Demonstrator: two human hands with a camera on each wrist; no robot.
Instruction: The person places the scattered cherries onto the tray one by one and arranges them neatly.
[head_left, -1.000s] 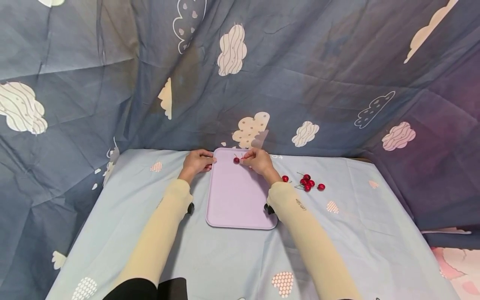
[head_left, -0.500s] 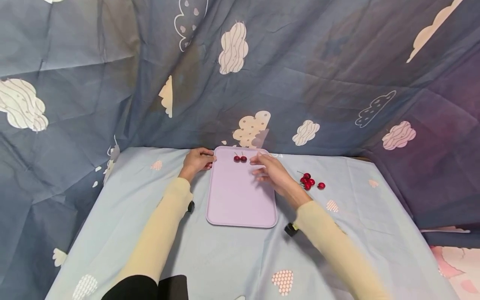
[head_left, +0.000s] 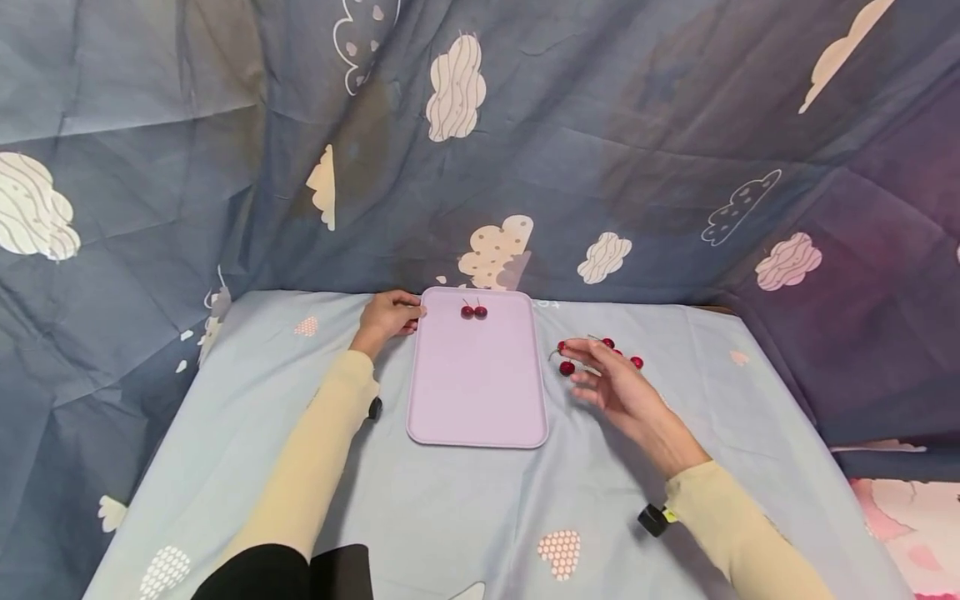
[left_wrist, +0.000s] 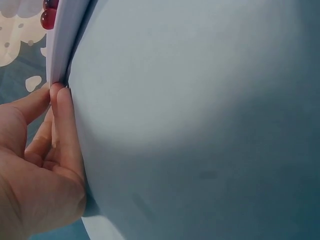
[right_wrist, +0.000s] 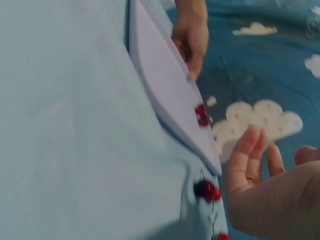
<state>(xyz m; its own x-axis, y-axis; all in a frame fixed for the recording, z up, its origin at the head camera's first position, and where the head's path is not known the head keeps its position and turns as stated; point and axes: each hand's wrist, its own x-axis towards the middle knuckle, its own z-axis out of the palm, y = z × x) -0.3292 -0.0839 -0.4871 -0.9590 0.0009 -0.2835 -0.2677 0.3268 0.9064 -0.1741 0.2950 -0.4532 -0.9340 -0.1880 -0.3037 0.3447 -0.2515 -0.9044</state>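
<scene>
A lilac tray (head_left: 477,383) lies upright on the bed-like cloth surface. Two dark red cherries (head_left: 481,312) sit side by side near its far edge, stems up. At the tray's far left corner my left hand (head_left: 386,320) pinches the rim between thumb and fingers, as the left wrist view shows with the tray's edge (left_wrist: 61,45). My right hand (head_left: 624,396) is over the loose cherries (head_left: 567,367) to the right of the tray, fingers apart and slightly bent, holding nothing. It partly hides the pile in the head view; in the right wrist view several cherries (right_wrist: 210,191) lie beyond the fingers.
Pale blue cloth (head_left: 465,517) with printed hearts covers the table. A dark curtain (head_left: 360,208) with cloud prints hangs right behind the tray and along the sides. One cherry (head_left: 637,362) lies at the right of the pile.
My right hand has let go of the second cherry on the tray and moved right to the loose cherries. The left hand stays on the tray's rim.
</scene>
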